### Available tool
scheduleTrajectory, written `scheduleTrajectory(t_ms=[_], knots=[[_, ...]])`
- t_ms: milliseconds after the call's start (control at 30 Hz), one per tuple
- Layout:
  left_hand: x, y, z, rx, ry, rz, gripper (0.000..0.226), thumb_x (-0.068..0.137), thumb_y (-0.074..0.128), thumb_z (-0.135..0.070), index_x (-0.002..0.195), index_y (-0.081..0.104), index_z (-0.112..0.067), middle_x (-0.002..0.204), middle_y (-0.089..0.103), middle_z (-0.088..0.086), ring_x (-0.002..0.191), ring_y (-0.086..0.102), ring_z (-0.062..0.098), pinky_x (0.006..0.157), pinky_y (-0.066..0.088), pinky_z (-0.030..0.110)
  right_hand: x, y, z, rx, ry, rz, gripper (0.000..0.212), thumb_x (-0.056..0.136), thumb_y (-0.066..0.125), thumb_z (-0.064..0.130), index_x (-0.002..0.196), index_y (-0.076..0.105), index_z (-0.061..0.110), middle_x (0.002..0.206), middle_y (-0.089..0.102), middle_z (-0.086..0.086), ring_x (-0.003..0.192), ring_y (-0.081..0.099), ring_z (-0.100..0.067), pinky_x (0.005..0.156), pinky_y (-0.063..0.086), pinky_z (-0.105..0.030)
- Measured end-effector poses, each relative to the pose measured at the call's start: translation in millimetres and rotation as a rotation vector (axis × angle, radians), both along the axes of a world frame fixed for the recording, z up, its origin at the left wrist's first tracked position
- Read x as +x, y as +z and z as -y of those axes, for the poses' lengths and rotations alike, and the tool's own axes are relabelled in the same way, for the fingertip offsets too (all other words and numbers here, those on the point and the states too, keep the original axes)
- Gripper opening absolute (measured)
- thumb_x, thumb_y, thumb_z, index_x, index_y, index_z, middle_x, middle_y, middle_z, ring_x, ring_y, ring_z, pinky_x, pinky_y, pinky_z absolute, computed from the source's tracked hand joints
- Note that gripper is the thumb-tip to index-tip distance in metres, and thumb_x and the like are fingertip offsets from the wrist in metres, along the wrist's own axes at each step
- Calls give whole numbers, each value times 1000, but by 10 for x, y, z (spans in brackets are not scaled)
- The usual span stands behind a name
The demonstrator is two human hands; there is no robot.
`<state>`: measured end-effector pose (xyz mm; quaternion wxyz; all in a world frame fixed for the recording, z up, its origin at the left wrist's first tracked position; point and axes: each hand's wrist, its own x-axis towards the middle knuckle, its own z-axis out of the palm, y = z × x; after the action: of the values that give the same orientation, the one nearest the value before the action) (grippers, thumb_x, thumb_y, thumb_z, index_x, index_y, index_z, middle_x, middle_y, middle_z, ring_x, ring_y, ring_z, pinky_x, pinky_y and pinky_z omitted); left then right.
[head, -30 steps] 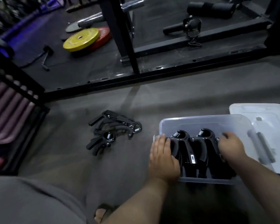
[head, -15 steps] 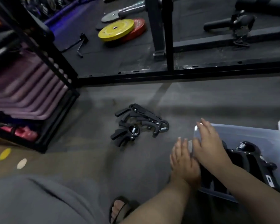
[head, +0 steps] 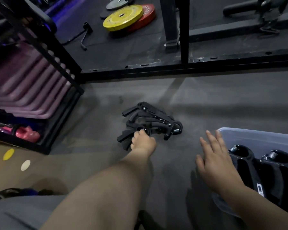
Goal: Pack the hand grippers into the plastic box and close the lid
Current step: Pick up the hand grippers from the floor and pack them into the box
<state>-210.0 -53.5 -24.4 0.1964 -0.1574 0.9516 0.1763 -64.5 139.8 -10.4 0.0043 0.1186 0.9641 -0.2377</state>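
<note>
Where the black rack (head: 61, 67) stands at the far left, stacked purple mats (head: 28, 90) fill its shelves, with a pink weight (head: 27, 134) on the bottom shelf. Further back on the dark platform, a yellow weight plate (head: 122, 17) lies partly on top of a red weight plate (head: 145, 17).

On the grey floor in the middle sits a tangled pile of black hand grippers (head: 150, 120), well apart from the container. The left arm stretches straight out from the lower centre to the near edge of that pile. The left hand (head: 143, 141) is knuckles-up, its fingers curled down around the nearest gripper (head: 125, 138), whose handles stick out to the left of the hand.

To the right, the right forearm comes in from the bottom right corner. The right hand (head: 218, 161) is palm-down, with fingers straight and slightly fanned, holding nothing. Its fingertips point away from the body and reach the near left corner of the clear plastic box (head: 256, 135); whether it touches the wall I cannot tell.

Inside the box, two packed grippers (head: 264, 168) stand side by side, spring ends up, just right of that hand. The box is open at the top.
</note>
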Motion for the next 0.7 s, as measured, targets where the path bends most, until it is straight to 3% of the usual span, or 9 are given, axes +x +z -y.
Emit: scheduleTrajectory(t_ms=[167,300,400,567,700], knots=[[-446,24,-85,56,-76,26,64,89,46,-24,150,25,-26,158,18,0,142,23,29,114,23,49,16,19,6,-34,4,22,59,93,50,32,148,39,14,163,15,1,149,-19,-11,120,19,-44],[-429,-221,52,-125,-60,175,68,88,49,-33,149,19,-26,159,12,4,146,13,30,114,11,60,23,-8,-2,-56,5,-11,54,90,57,26,141,48,11,160,23,0,150,-13,-12,117,25,-45],[-291,-478,232,-185,-39,245,77,88,53,-30,151,9,-27,158,8,10,146,5,31,114,16,58,20,-50,-19,-75,8,-42,50,86,62,21,134,55,9,157,30,-3,152,-6,-15,113,29,-47],[-284,-558,220,-302,-95,126,55,87,56,-28,136,30,-27,139,37,14,129,35,33,105,26,46,0,-64,12,-65,-1,-98,52,80,48,27,129,59,10,152,36,-4,152,0,-21,116,22,-41],[-243,-544,202,-331,-147,149,46,89,49,-19,132,35,-25,135,43,13,125,43,32,102,30,44,-7,-71,10,-62,2,-106,52,79,48,27,127,60,10,151,38,-5,152,0,-22,115,20,-40]])
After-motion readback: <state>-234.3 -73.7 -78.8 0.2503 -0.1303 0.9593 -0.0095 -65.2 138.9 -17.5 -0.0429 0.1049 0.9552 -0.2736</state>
